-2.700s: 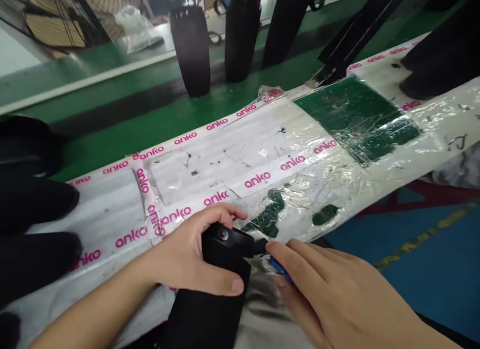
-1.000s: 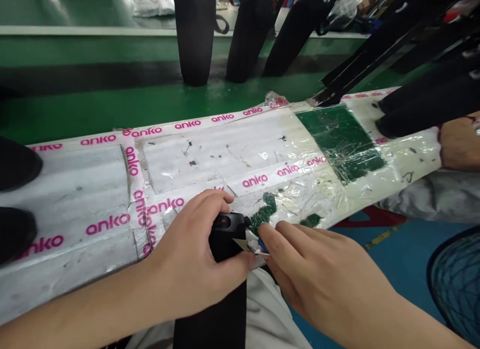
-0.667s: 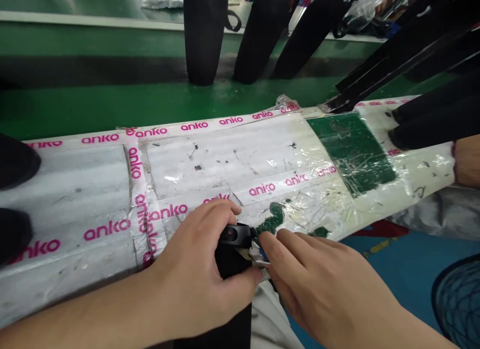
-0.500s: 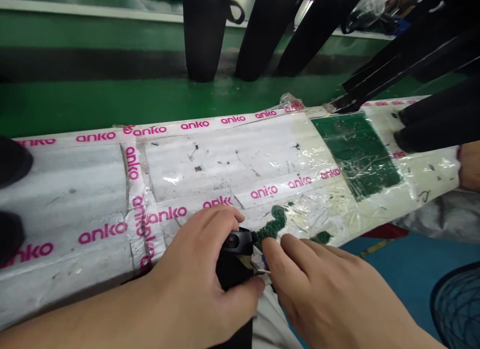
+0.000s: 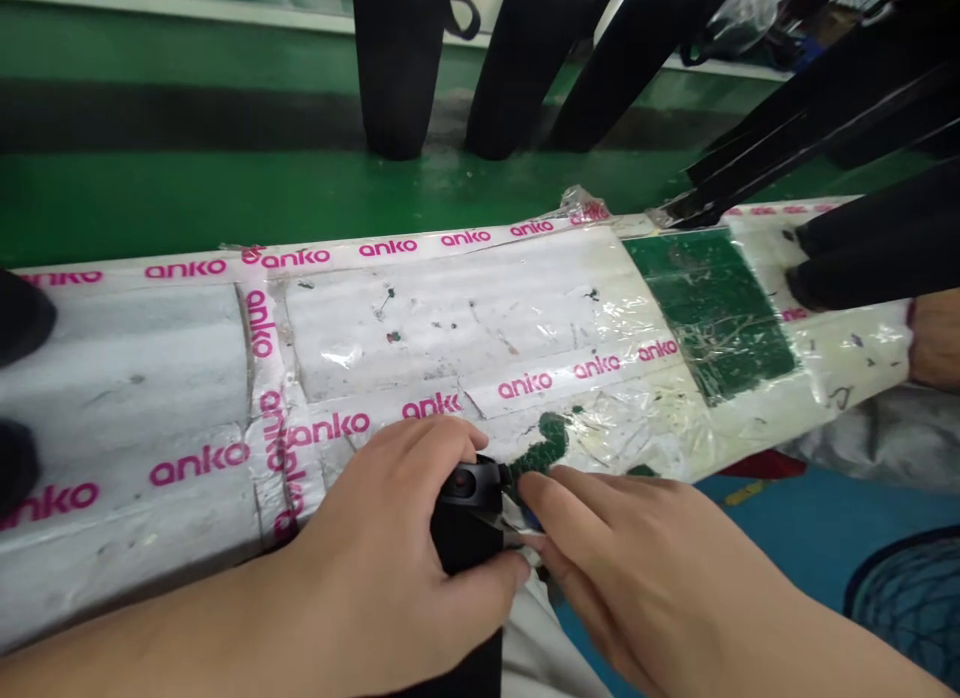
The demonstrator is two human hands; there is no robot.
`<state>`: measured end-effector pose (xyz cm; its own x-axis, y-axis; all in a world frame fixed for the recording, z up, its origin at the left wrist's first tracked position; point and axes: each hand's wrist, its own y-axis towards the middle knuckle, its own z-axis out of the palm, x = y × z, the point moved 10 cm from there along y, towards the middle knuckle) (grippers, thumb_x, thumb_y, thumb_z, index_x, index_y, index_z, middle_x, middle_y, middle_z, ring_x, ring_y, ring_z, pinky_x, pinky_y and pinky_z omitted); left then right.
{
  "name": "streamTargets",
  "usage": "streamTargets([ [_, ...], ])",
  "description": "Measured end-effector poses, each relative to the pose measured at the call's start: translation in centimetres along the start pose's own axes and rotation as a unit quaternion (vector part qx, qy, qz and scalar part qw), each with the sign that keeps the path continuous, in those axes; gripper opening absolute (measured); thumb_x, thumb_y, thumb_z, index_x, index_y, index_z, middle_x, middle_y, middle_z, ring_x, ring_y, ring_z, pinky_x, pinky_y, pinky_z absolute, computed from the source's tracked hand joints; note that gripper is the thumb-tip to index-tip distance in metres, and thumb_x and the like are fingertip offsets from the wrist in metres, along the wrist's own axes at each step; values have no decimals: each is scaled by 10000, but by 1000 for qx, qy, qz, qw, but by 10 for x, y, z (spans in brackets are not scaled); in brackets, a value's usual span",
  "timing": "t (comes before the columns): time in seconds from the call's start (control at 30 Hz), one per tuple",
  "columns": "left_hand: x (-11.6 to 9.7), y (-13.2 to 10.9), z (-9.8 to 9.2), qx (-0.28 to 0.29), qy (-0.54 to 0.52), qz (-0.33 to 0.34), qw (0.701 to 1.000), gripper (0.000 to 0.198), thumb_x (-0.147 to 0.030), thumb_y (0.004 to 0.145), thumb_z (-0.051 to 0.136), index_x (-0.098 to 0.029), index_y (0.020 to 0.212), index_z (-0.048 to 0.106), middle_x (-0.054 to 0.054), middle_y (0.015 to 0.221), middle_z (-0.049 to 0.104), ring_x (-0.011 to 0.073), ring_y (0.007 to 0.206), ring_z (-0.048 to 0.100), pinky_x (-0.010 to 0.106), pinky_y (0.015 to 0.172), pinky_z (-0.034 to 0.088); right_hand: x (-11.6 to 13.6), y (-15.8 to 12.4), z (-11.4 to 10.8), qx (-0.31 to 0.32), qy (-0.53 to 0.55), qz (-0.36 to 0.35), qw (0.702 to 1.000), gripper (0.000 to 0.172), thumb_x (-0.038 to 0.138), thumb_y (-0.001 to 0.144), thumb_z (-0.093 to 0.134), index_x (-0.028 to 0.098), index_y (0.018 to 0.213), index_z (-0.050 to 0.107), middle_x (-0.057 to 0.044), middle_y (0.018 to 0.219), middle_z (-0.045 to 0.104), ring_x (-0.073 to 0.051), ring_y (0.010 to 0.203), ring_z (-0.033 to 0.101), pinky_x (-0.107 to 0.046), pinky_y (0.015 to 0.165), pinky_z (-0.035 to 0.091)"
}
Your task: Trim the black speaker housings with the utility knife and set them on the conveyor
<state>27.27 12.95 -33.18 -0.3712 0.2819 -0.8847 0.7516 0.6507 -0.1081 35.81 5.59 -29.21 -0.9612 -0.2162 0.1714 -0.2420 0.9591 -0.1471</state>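
My left hand (image 5: 390, 558) is wrapped round the top of a black cylindrical object (image 5: 465, 528) that stands up from my lap at the near edge of the white taped workbench (image 5: 150, 378). A small button shows on its black cap. My right hand (image 5: 645, 568) pinches a small blue and white piece (image 5: 525, 523) against the right side of that cap. What the piece is, I cannot make out.
Pink "anko" tape crosses the bench, with a green patch (image 5: 712, 308) under clear film at right. Black sleeved objects (image 5: 397, 68) stand behind on the green belt. Black rods (image 5: 810, 108) lie at the upper right. Another person's arm (image 5: 934, 338) rests at the right edge.
Both hands stay on the black object. My right fingers have closed in tighter on the small piece at the cap. The view has shifted slightly.
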Motion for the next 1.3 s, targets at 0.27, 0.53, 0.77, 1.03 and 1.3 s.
streamTargets([
  [0.27,-1,4,0,12,-2,-16,1000,404,-301,706,795,-261,1059,603,-13,1107,731,251,1041,687,439,905,547,3,-3,-13,-62,-74,3,995,271,72,854,401,232,1070,435,50,692,562,-155,487,566,-307,464,328],
  [0.53,-3,6,3,41,-7,-20,999,385,-269,713,773,-225,1061,614,23,1041,726,263,1012,686,447,888,556,4,1,-6,-50,-101,28,993,392,40,704,415,250,1033,385,46,684,544,-181,490,554,-324,498,285],
  [0.77,-7,3,0,14,4,-7,1000,362,-242,711,738,-240,1050,612,12,1041,744,260,1002,703,452,863,567,4,3,0,-55,-99,53,992,408,33,685,416,249,1027,365,37,685,550,-186,474,550,-319,501,244],
  [1.03,-8,6,3,32,9,-6,999,344,-262,750,727,-273,1079,625,-37,1019,745,228,958,710,415,839,560,1,2,3,-4,-48,46,998,400,28,669,451,273,920,259,61,620,497,-199,389,513,-294,514,80],
  [1.3,-6,7,6,39,-23,-15,999,329,-235,721,729,-284,1027,617,-44,1049,739,227,989,698,415,879,539,-6,-3,10,-4,-40,40,998,365,-7,714,397,271,931,304,59,623,514,-196,398,532,-307,483,119],
])
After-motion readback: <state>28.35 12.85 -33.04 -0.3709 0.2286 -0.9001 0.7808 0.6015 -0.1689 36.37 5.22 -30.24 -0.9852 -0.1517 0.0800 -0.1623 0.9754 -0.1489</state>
